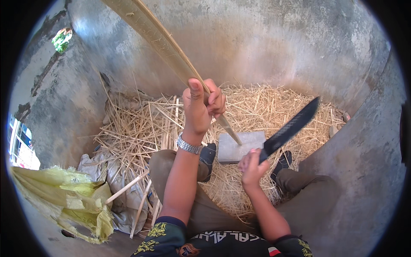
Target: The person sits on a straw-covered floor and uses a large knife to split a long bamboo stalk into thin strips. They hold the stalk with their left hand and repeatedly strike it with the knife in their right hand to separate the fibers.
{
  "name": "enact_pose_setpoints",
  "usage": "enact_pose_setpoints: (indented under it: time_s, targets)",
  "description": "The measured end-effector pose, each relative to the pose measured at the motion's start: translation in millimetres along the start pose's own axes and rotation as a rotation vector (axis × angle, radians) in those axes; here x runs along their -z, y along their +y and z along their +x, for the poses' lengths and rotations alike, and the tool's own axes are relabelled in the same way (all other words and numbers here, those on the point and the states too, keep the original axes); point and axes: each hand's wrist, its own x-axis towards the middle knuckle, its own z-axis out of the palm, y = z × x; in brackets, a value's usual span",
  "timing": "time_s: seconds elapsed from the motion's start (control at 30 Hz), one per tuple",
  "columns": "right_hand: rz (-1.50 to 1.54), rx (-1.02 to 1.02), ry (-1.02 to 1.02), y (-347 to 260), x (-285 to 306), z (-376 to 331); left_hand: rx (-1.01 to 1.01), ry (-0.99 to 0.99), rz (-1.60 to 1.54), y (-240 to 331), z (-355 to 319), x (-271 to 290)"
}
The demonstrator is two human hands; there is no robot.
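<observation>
My left hand grips a long pale bamboo strip that slants from the upper left down to a grey stone block, its lower tip resting on the block. A metal watch is on that wrist. My right hand holds the handle of a dark-bladed knife, whose blade points up and to the right, away from the strip. Both hands hover above my knees, with the block between my feet.
Pale bamboo shavings cover the floor in front of me. Grey concrete walls curve round the corner. A yellow woven sack and grey cloth lie at lower left, with loose sticks beside my left leg.
</observation>
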Motion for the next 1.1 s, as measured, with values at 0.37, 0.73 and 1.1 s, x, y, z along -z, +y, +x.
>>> enact_pose_setpoints:
  time_s: [0.37, 0.73, 1.1]
  targets:
    - [-0.36, 0.044, -0.143, -18.7, 0.5, -4.4, -0.006, 0.105, 0.003, 5.9, -2.9, 12.1]
    - [-0.528, -0.143, -0.12, 32.2, 27.4, 22.8, -0.016, 0.129, 0.034, 5.2, -5.9, 3.7]
    - [-0.687, -0.113, -0.174, 63.2, 27.9, 17.1, -0.047, 0.305, 0.026, 3.2, -5.0, -13.7]
